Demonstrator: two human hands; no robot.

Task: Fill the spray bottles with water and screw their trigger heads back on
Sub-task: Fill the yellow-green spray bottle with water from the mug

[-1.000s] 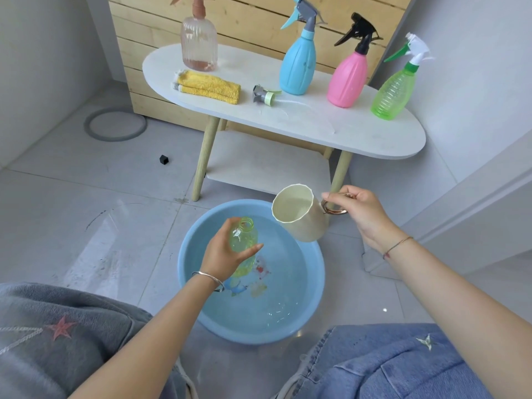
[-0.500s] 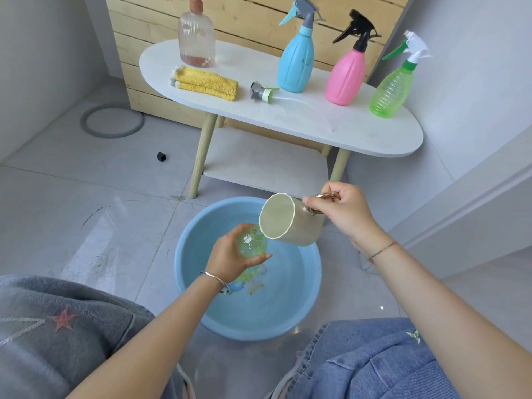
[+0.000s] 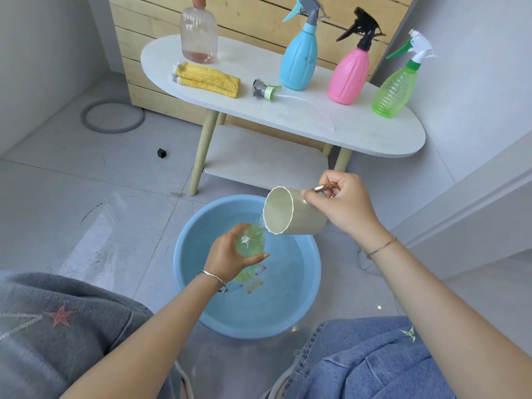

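the green bottle (image 3: 250,246) is clear, glossy plastic; the cup (image 3: 290,216) looks matt cream with a shiny copper-toned metal handle (image 3: 324,187). the blue basin (image 3: 312,279) is smooth plastic — the table top (image 3: 359,131) matt white on pale wooden legs (image 3: 201,152). the yellow cloth (image 3: 208,79) is fuzzy — the floor tiles (image 3: 86,203) faintly glossy.

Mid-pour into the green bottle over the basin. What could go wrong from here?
The wide rim of the beige cup dwarfs the narrow neck of the translucent green bottle, so water may miss and run down the bottle; the round blue basin beneath should catch it. A wet bottle could slip in the left grip. That grip hides much of the bottle, so overfilling may go unnoticed.
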